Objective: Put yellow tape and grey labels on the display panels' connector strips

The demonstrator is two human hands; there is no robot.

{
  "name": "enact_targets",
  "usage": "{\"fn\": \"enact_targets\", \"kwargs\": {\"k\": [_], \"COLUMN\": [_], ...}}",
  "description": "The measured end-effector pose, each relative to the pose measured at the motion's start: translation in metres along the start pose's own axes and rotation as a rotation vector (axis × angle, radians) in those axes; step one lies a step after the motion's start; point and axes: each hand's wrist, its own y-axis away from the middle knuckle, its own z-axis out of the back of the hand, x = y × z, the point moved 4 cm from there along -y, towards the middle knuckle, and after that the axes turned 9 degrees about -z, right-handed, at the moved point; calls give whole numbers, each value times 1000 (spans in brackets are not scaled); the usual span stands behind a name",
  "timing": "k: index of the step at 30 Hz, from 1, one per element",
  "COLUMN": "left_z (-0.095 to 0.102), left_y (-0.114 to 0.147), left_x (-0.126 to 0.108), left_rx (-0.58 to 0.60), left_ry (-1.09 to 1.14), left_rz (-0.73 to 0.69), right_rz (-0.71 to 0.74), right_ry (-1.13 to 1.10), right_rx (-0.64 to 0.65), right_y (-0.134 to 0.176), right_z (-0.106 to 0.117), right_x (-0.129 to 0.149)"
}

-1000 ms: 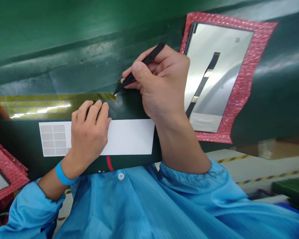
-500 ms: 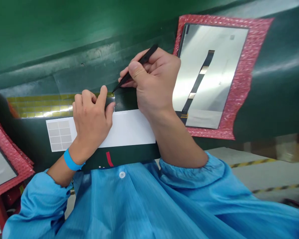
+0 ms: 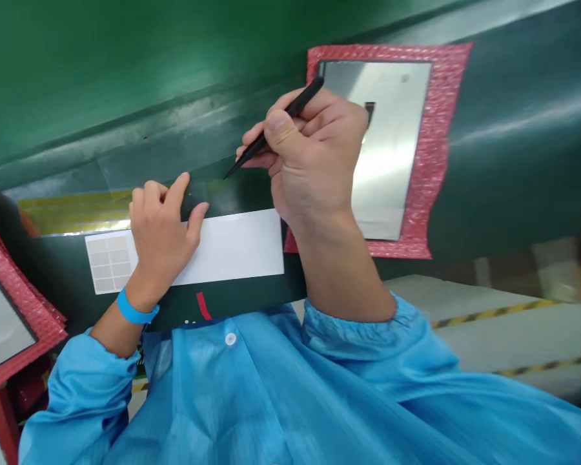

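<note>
My right hand (image 3: 314, 152) pinches slim black tweezers (image 3: 297, 104), whose pointed tips slant down to the left. A small blurred yellow piece (image 3: 217, 185) shows just by the tips; whether it touches them I cannot tell. My left hand (image 3: 159, 232) lies open, palm down, fingers spread, across the right end of a clear sheet of yellow tape pieces (image 3: 77, 212) and a white label sheet (image 3: 242, 244). Beyond my right hand, a flat display panel (image 3: 387, 174) lies on pink bubble wrap (image 3: 433, 148); my hand hides most of its black ribbon cable (image 3: 369, 113).
Another panel (image 3: 2, 316) on pink bubble wrap (image 3: 31, 303) is at the left edge. A short red tape strip (image 3: 203, 305) sticks to the green mat (image 3: 252, 294) near its front edge. Floor with striped yellow-black tape (image 3: 494, 313) shows at lower right.
My right hand and the tweezers have lifted slightly away to the right from the yellow sheet. My left hand has slid a little left. The view has shifted somewhat.
</note>
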Motion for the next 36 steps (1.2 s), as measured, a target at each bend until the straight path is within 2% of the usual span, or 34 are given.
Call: {"fn": "enact_targets", "kwargs": {"k": [3,6,8,11,15,18,21,27,36], "left_z": [6,21,34,40,16,-7,-16,-10,-7], "left_y": [-4,-3,5,20,26,21,18,18,16], "left_x": [6,2,-12,-55,-119,-139,-142,-142,-142], "left_rx": [-68,-164,-202,-168,-63,-47,-32,-5,26], "left_ry": [12,49,70,163,275,251,217,205,250], "left_rz": [-65,-138,-185,-269,-361,-325,-322,-322,-305], "right_rz": [48,68,45,6,0,-16,-54,-86,45], "right_ry": [9,57,115,164,75,45,97,138,183], "right_rx": [-36,-104,-164,-223,-241,-233,-199,-245,-178], "right_y": [4,15,25,39,44,44,45,49,46], "right_z": [34,80,107,131,136,132,128,122,123], "right_x": [21,36,37,29,20,18,18,24,26]}}
